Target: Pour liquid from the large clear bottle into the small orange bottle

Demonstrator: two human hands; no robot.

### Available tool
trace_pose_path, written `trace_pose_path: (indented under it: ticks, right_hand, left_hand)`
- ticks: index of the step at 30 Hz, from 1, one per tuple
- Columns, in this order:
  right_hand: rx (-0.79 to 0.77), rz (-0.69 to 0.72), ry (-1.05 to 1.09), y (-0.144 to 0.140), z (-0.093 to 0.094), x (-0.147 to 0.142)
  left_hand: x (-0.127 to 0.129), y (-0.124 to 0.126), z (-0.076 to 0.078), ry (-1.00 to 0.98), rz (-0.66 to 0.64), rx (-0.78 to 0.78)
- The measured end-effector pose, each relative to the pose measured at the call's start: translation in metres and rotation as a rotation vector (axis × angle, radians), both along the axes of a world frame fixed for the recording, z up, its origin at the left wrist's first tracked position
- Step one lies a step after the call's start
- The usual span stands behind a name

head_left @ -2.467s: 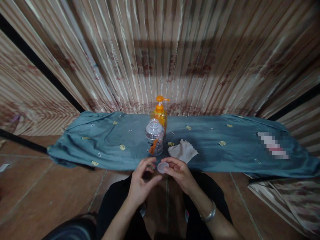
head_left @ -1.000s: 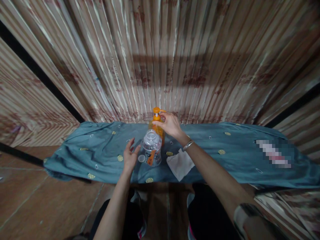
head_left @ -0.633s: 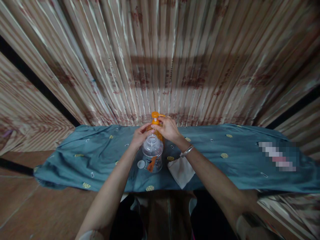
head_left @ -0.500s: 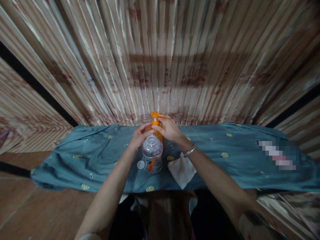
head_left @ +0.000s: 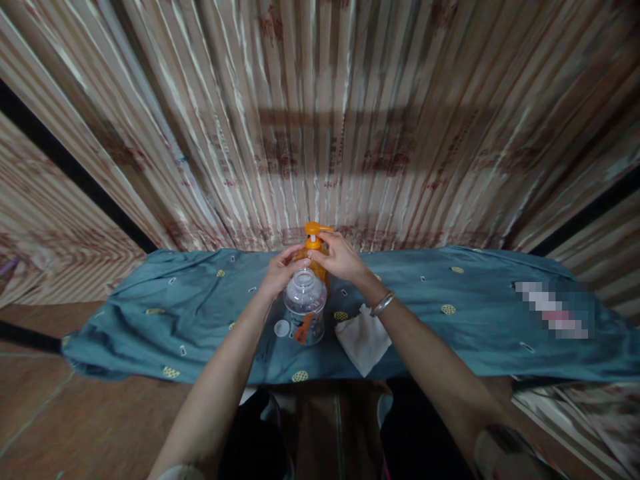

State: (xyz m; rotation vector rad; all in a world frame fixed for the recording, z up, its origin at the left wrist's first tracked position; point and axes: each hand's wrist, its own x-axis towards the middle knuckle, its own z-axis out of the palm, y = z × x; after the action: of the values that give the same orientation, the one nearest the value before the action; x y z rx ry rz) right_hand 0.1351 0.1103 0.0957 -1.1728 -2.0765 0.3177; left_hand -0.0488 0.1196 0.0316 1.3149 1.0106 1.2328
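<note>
An orange pump bottle [head_left: 320, 268] stands upright behind a clear plastic bottle. My right hand [head_left: 340, 257] is closed around the collar under its pump head [head_left: 313, 229], whose spout points right. My left hand [head_left: 283, 268] steadies the pump bottle from the left, fingers curled against its upper part. In front of both hands the clear plastic bottle [head_left: 306, 307] stands with its mouth uncovered and an orange label on its side. A white cap [head_left: 281, 329] lies just left of it. To its right is a folded white cloth [head_left: 363, 341], partly behind my right wrist.
A blue-green patterned cloth [head_left: 430, 347] covers the long, narrow table. Pleated curtains [head_left: 320, 133] hang close behind it and at the sides. Black bars [head_left: 75, 167] slant along the left and right. A blurred-out object [head_left: 555, 310] lies at the far right.
The pump head has turned slightly, and its spout now shows farther to the right. My right hand has shifted a little with it; my left hand stays nearly in place.
</note>
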Motion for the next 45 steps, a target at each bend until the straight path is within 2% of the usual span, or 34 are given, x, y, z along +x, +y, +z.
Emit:
trace_pose_path:
  ticks: [3,5,10,11,15,16,18,21,22,27,36,38,42,45]
  right_hand:
    - [0.016,-0.150,0.019,0.000,0.001,-0.003]
    - [0.018,-0.173,0.003,0.001,0.002,-0.003]
    - [0.030,0.040,-0.027,0.003,0.003,0.001]
    - [0.035,0.023,-0.019,0.003,0.003,0.001]
    - [0.062,-0.202,-0.021,0.001,0.003,-0.003]
    - [0.056,-0.211,-0.031,0.001,0.004,-0.003]
    - [0.036,-0.127,-0.039,0.003,0.006,-0.002]
    - [0.015,0.077,-0.016,0.006,0.008,0.002]
    - [0.012,0.088,-0.018,0.007,0.008,0.003]
    - [0.020,-0.167,-0.146,0.000,0.012,-0.001]
    - [-0.084,0.021,-0.214,0.001,0.027,0.000]
    - [-0.082,-0.018,-0.209,-0.001,0.026,-0.001]
    - [0.007,-0.195,-0.186,-0.004,0.021,-0.004]
    - [0.011,-0.161,-0.180,-0.004,0.022,-0.003]
  left_hand:
    - [0.000,0.000,0.000,-0.003,-0.003,-0.006]
    - [0.000,0.000,0.000,-0.006,-0.003,-0.008]
    - [0.000,0.001,-0.001,-0.017,0.002,-0.001]
    - [0.000,0.001,-0.001,-0.018,0.004,0.000]
    - [0.000,0.000,-0.001,-0.012,0.005,0.001]
    - [0.000,0.000,-0.001,-0.010,0.003,0.001]
    - [0.001,0.000,-0.001,-0.008,0.000,0.002]
    - [0.001,0.000,0.000,-0.010,-0.001,0.005]
    - [0.001,0.000,0.000,-0.012,-0.002,0.004]
    - [0.002,-0.001,0.001,-0.011,0.002,-0.006]
    - [0.005,-0.003,0.005,-0.022,0.029,-0.008]
    - [0.005,-0.004,0.007,-0.028,0.039,-0.011]
    - [0.004,-0.007,0.008,-0.039,0.060,-0.019]
    - [0.005,-0.007,0.008,-0.043,0.071,-0.015]
